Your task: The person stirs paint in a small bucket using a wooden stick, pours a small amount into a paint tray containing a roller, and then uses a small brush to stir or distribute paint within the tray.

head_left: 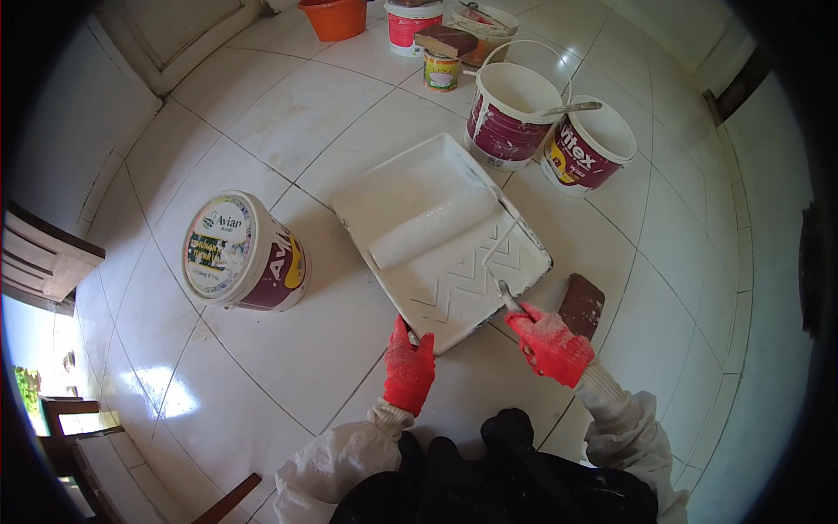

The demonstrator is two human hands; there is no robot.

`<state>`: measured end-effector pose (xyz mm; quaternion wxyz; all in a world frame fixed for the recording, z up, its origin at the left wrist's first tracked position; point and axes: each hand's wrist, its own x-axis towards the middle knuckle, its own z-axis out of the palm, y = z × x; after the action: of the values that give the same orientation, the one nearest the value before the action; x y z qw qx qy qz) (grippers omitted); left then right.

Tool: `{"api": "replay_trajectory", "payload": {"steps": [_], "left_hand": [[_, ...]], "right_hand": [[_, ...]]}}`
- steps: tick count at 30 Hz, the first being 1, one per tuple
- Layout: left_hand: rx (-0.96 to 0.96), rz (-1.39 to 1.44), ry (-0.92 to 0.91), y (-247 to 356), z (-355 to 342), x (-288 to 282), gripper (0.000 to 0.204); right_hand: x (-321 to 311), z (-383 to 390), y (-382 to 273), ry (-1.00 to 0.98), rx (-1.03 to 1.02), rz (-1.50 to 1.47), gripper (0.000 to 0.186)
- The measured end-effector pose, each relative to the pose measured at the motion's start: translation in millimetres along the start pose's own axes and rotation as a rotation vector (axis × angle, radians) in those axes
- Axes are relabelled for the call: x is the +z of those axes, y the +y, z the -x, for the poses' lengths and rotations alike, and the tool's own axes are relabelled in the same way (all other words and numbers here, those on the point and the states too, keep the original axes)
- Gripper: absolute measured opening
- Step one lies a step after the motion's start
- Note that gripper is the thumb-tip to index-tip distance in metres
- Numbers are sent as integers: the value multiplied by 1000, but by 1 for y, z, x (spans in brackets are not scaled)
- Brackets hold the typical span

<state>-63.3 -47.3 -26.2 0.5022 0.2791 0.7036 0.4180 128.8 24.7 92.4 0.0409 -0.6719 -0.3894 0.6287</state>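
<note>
A white paint tray (434,329) lies on the floor in front of me, with ridges at its near end and white paint in it. Across the tray rests a paint roller (428,231), its sleeve coated white. My right hand (552,343), in a red glove, is closed around the roller's handle at the tray's near right side. With its fingers around the tray's near left edge, my left hand (409,367) grips it, also red-gloved. Close beside my right hand is a brown block (581,306) spotted with white.
A lidded paint bucket (275,262) stands left of the tray. Beyond it are an open bucket (506,131), another open bucket (576,170) with a paint-smeared tool across the rims, a small tin (441,74) topped by a brown block, and an orange basin (333,22). White tiles cover the floor.
</note>
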Motion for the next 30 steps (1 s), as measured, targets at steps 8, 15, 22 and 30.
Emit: {"api": "replay_trajectory", "payload": {"steps": [8, 15, 22, 30], "left_hand": [[-48, 156, -13, 3, 13, -5, 59], [41, 422, 6, -4, 24, -11, 63], [43, 362, 36, 2, 24, -7, 61], [-86, 243, -51, 1, 11, -3, 66]], "right_hand": [[-29, 43, 30, -5, 11, 13, 36], [-57, 64, 78, -5, 82, -31, 50], [-71, 67, 103, -65, 70, -163, 49], [-52, 62, 50, 1, 232, 255, 34]]}}
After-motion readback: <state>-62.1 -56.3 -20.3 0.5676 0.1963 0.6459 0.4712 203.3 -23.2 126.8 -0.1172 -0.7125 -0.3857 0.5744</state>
